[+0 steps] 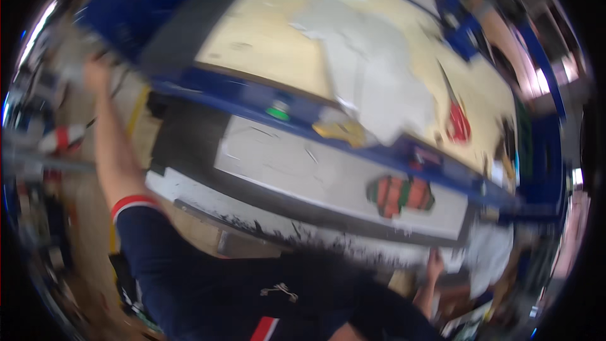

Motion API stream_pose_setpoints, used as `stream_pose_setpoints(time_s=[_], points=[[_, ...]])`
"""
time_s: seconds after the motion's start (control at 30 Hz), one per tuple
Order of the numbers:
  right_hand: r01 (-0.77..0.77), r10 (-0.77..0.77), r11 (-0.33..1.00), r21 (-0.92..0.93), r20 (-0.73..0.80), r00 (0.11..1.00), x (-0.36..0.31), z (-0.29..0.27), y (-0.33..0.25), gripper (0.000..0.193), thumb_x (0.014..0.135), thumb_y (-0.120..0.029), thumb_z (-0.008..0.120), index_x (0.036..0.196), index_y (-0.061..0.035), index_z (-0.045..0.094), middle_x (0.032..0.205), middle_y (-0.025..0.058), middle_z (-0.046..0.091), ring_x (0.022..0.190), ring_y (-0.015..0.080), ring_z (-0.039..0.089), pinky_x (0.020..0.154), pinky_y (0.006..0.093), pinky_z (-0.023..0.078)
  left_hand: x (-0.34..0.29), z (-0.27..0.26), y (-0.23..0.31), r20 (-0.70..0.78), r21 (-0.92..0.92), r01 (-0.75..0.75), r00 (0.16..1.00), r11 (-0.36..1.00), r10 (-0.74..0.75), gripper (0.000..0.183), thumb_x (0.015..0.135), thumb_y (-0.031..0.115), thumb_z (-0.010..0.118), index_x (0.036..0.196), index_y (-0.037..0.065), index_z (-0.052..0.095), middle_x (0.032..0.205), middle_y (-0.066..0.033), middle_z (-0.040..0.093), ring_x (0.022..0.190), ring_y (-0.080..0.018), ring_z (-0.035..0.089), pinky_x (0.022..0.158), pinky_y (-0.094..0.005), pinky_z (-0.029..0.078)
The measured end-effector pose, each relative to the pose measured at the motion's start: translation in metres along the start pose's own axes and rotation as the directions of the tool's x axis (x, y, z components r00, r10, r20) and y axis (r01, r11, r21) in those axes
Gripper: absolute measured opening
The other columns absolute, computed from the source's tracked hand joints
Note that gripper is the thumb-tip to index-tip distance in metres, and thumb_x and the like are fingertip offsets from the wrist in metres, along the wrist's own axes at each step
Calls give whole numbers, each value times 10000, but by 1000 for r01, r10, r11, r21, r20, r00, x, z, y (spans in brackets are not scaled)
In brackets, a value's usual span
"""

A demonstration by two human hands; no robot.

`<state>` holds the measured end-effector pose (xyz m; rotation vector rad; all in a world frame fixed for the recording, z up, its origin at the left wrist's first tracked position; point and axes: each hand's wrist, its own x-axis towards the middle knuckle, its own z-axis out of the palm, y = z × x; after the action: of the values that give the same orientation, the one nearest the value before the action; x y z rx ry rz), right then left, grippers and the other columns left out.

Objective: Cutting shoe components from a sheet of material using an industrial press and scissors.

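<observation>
My left hand (98,72) is stretched out to the far left, near the corner of a dark blue cabinet (123,9). Blur smears its fingers, and whether it touches anything is unclear. Low on the right, my right hand (435,265) is at the near edge of a white, black-smudged board (284,227); its fingers are too blurred to read. Between my arms lies a long pale grey panel (303,158) on a dark surface. A red and green bundle (401,196), perhaps a pair of gloves, rests on the panel's right part.
Behind runs a blue-edged workbench with a pale wooden top (271,44). Red-handled scissors (457,123) and a large grey sheet (372,69) lie on it. Along the blue edge are a yellow object (341,131) and a small green-and-white round item (278,110).
</observation>
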<state>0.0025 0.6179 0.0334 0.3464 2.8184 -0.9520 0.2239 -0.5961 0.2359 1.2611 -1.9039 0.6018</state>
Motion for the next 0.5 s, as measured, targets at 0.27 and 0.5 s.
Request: stream_pose_setpoints(time_s=[0.27,0.5], points=[[-40,85,954,297,-143,986,-37,23,-2,268,916,-182,643,1056,45,664,810,49,660,707,108,595,656,249,481,20,25,15,380,-29,-28,924,999,37,371,924,395,512,1247,246,622,1088,-139,688,987,-347,653,789,-486,516],[12,71,927,374,-207,976,-6,27,-10,314,945,-272,646,1076,13,654,800,26,634,720,88,576,637,237,468,-70,-40,41,394,-281,-96,896,955,206,564,874,338,643,1390,151,511,1044,-253,662,915,-343,662,773,-424,496]])
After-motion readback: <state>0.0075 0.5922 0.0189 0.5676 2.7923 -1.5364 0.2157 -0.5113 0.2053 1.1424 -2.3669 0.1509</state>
